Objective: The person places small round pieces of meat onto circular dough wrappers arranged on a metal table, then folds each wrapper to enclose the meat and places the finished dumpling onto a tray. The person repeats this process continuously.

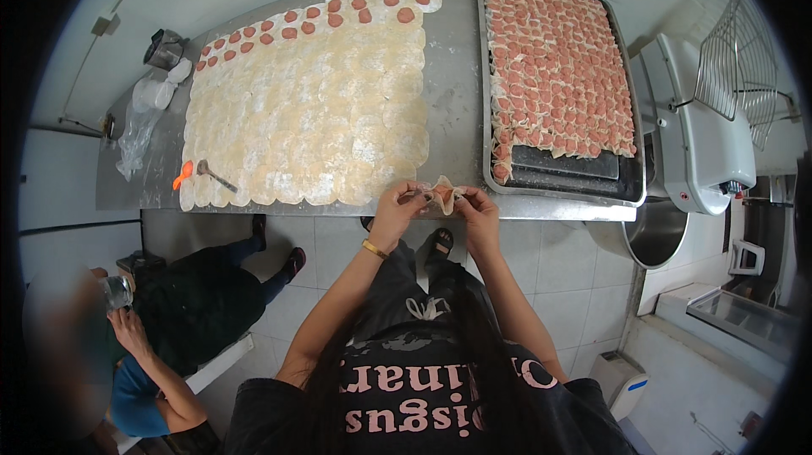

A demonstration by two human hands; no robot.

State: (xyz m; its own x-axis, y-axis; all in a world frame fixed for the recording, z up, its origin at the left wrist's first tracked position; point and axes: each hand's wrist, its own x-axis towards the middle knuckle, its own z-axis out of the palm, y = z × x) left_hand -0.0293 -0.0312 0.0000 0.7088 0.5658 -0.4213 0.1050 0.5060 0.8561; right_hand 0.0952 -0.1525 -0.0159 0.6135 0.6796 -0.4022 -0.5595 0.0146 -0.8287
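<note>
Fingers of left hand (396, 211) and right hand (479, 211) pinched on a filled dumpling wrapper (442, 195), held over the steel table's (452, 91) near edge | wrappers (309, 108) spread floured at left | tray (634, 193) of folded dumplings (558, 66) at right | spoon (211, 173) beside wrappers

Both hands meet at the near edge of the steel bench (457, 91): the left hand (399, 210) and right hand (478, 211) pinch a pale, ruffled dough wrapper with pink filling (441, 195) between their fingertips. At eleven o'clock from them lies a floured sheet of round wrappers (313, 108), its far rows dotted with pink filling. At one o'clock sits a dark metal tray of folded dumplings (630, 189).
</note>
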